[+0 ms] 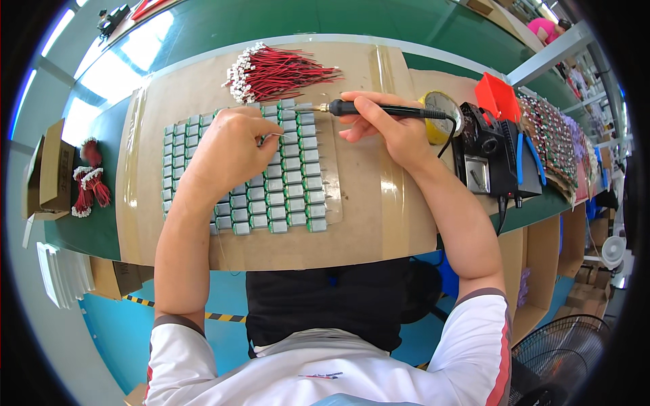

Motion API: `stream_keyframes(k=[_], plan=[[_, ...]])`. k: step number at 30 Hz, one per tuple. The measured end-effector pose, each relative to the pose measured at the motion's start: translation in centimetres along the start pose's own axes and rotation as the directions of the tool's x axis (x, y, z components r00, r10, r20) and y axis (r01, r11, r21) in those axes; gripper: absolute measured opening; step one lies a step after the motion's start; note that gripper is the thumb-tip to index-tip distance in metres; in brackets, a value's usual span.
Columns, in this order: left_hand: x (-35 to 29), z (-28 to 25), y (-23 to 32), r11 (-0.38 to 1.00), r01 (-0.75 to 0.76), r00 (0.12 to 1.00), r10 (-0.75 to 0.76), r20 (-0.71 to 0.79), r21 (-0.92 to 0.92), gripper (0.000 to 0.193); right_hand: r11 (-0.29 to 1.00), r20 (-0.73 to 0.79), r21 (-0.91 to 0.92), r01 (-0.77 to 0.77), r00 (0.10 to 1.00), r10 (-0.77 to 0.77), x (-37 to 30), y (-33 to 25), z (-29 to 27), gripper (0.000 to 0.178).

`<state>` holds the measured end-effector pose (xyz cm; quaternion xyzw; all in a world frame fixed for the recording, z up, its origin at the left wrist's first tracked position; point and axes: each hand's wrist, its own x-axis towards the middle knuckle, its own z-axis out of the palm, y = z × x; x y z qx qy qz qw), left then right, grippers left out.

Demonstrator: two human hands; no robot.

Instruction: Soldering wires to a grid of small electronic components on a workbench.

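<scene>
My left hand [230, 149] is closed in a pinch on a thin silvery solder wire [286, 137], above rows of small grey metal motors [276, 199] with green circuit boards at their ends. Those rows lie on a brown cardboard sheet, and my left hand and wrist hide part of them. My right hand [396, 132] grips a black soldering iron [347, 108] like a pen. Its metal tip points left, at the upper right corner of the motor rows; whether it touches one is too small to tell. Beyond the motors lies a pile of red and black wires [288, 73] with white connectors.
Right of the cardboard [365, 237] stand a yellow tape roll [433, 132], a black soldering station [504, 159], blue-handled pliers [521, 159] and a red bin [497, 98]. The iron's cord loops beside the tape. An open carton [57, 166] and wire bundles [91, 186] sit at left.
</scene>
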<state>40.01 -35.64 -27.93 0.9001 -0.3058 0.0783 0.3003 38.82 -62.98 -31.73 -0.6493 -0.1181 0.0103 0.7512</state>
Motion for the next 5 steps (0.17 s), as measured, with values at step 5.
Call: stream_keyframes(k=[5], plan=[[0.01, -0.31, 0.26, 1.000, -0.002, 1.000, 0.001, 0.027, 0.016, 0.014, 1.000, -0.007, 0.014, -0.007, 1.000, 0.007, -0.06, -0.18, 0.08, 0.026]])
